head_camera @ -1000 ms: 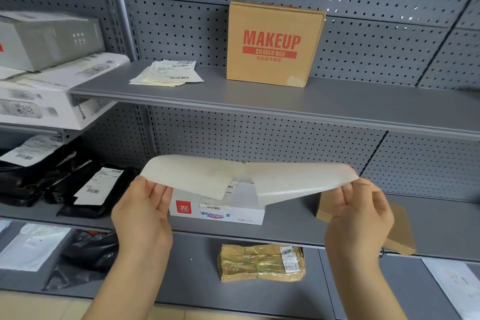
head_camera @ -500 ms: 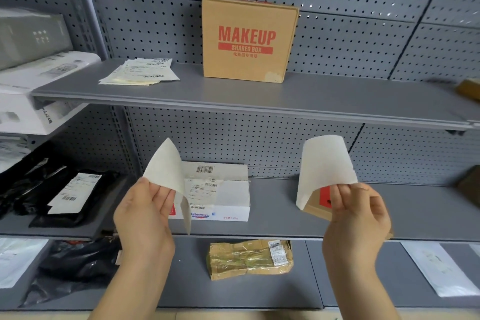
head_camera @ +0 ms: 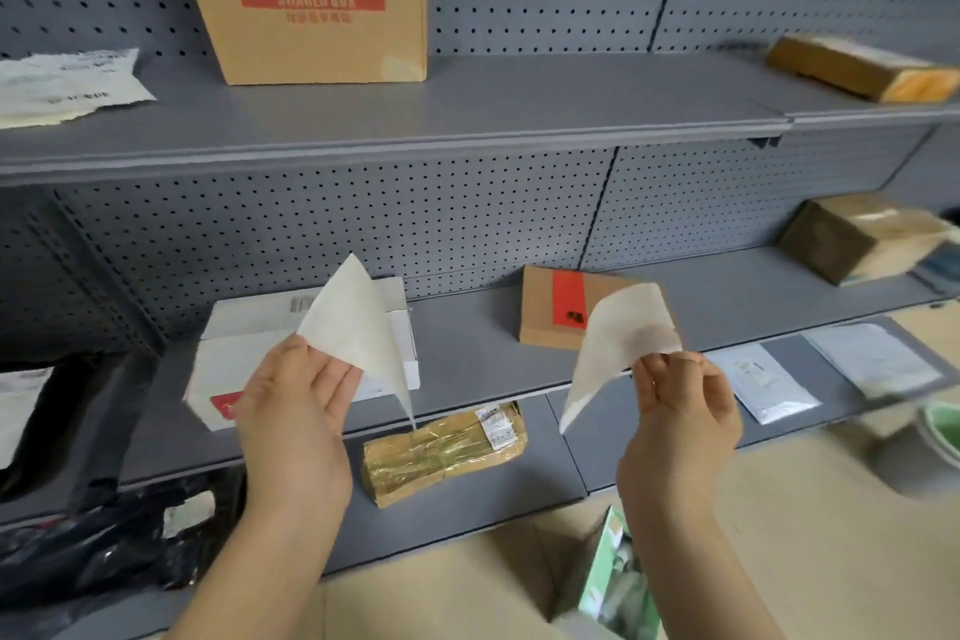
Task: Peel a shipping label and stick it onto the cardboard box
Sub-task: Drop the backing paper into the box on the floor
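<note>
My left hand (head_camera: 296,411) pinches a pale sheet (head_camera: 353,327) that folds up to a point in front of the white box. My right hand (head_camera: 680,421) pinches a second pale sheet (head_camera: 618,343) by its edge, and this one curls downward. The two sheets are fully apart; I cannot tell which is the shipping label and which is the backing. The tan cardboard box (head_camera: 306,0) with red MAKEUP print stands upright on the upper shelf, well above both hands.
A stack of labels (head_camera: 62,83) lies on the upper shelf at left. The middle shelf holds a white box (head_camera: 249,343) and a small cardboard box (head_camera: 550,312) with a red stripe. A taped parcel (head_camera: 441,447) and white mailers (head_camera: 763,385) lie lower. Brown parcels (head_camera: 852,234) sit far right.
The two sheets, joined one second ago, have been pulled fully apart, one in each hand. The view has swung right and moved closer to the shelves.
</note>
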`<control>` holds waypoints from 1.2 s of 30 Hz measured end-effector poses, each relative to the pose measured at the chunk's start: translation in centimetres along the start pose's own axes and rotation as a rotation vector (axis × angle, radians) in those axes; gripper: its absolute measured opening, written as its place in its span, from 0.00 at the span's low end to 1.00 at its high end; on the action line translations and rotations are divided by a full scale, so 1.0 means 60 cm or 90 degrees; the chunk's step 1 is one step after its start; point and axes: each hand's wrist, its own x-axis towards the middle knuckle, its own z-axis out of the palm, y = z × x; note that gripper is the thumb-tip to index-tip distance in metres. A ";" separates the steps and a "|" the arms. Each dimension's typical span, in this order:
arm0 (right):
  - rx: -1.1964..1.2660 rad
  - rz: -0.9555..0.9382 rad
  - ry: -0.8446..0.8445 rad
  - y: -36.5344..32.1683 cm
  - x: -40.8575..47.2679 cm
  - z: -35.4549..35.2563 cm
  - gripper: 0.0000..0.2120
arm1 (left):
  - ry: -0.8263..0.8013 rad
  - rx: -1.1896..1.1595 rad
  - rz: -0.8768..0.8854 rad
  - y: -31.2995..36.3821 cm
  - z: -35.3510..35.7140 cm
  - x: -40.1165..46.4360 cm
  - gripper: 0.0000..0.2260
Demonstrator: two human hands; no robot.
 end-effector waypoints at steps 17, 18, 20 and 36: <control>-0.062 0.028 0.229 0.058 0.053 -0.203 0.11 | -0.166 0.126 -0.171 -0.179 0.068 -0.027 0.11; -0.075 0.029 0.233 0.065 0.054 -0.216 0.11 | -0.165 0.132 -0.184 -0.190 0.069 -0.028 0.12; -0.110 0.040 0.248 0.079 0.057 -0.241 0.10 | -0.169 0.150 -0.205 -0.215 0.070 -0.031 0.13; -0.289 0.075 0.321 0.195 0.112 -0.402 0.07 | -0.249 0.238 -0.306 -0.437 0.081 -0.066 0.10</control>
